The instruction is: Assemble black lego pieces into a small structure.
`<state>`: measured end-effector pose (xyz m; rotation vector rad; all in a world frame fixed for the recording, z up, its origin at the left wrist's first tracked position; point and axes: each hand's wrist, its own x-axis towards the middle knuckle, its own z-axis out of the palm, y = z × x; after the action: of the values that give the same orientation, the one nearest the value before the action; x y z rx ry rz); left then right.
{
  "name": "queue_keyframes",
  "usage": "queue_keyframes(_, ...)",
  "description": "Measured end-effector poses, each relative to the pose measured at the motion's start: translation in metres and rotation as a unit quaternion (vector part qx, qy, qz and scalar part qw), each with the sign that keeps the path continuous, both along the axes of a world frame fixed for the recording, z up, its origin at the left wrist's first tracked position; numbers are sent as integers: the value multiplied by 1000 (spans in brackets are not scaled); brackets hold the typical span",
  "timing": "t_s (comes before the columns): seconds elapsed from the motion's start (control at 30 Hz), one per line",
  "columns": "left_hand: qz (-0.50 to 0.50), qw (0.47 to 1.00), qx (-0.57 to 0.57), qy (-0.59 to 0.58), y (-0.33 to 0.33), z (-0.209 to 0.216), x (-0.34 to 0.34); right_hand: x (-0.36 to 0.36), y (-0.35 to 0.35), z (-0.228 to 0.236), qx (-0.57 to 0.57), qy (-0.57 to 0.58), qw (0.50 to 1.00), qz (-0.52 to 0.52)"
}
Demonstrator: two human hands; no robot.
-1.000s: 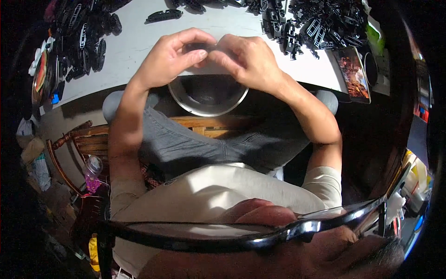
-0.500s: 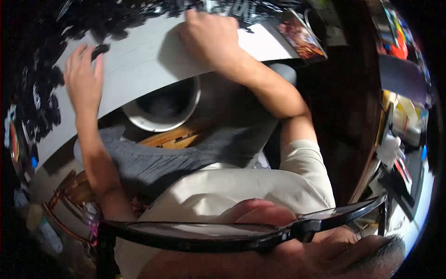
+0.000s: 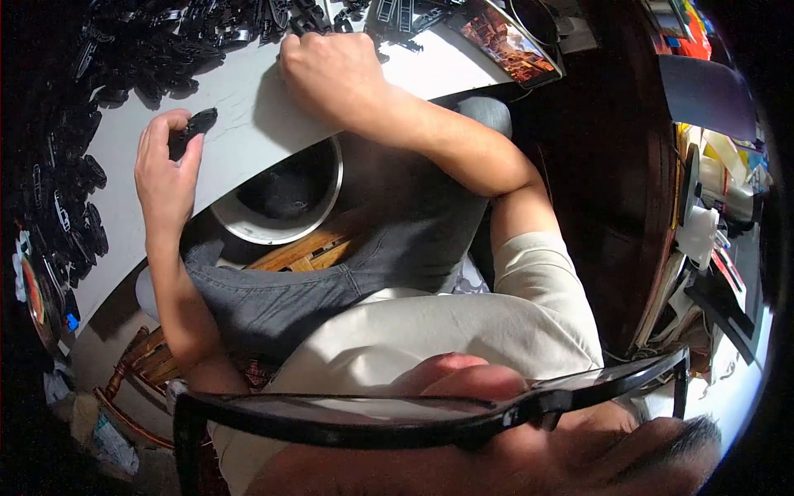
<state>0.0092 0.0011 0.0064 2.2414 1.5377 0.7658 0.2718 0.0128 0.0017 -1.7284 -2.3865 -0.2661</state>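
My left hand (image 3: 168, 172) is at the left part of the white tabletop, its thumb and fingers closed around a small black plastic part (image 3: 198, 122), which sticks out past the fingertips. My right hand (image 3: 332, 76) is curled over the table's far middle, beside loose black parts. Its knuckles face up and its fingertips are hidden, so what it holds, if anything, does not show. A large heap of similar black plastic parts (image 3: 153, 54) spreads along the far side and continues down the left edge of the table.
A phone with a lit picture (image 3: 506, 43) lies at the table's far right. Below the near edge, a white-rimmed bowl or bucket (image 3: 277, 231) sits by my lap, above a wooden piece (image 3: 310, 252). Shelves with assorted goods (image 3: 719, 190) stand to the right.
My left hand has moved right and a little nearer to me with the black part. My right hand has shifted slightly left and stays curled. The whole view has shifted a little.
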Motion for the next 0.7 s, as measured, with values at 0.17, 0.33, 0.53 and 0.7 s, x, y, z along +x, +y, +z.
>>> queue_keyframes(0.17,12,998,-42,-50,1,-3,3,-5,-4,-7,36,90,992,82)
queue_keyframes(0.33,1,995,-38,-97,-1,-9,-2,-17,-16,-4,-24,106,986,127)
queue_keyframes(0.53,-15,978,-13,-209,-3,-10,13,-19,-26,-6,21,135,972,191)
queue_keyframes(0.7,-17,983,-13,-184,-5,-8,6,-21,-26,-4,-21,204,956,209)
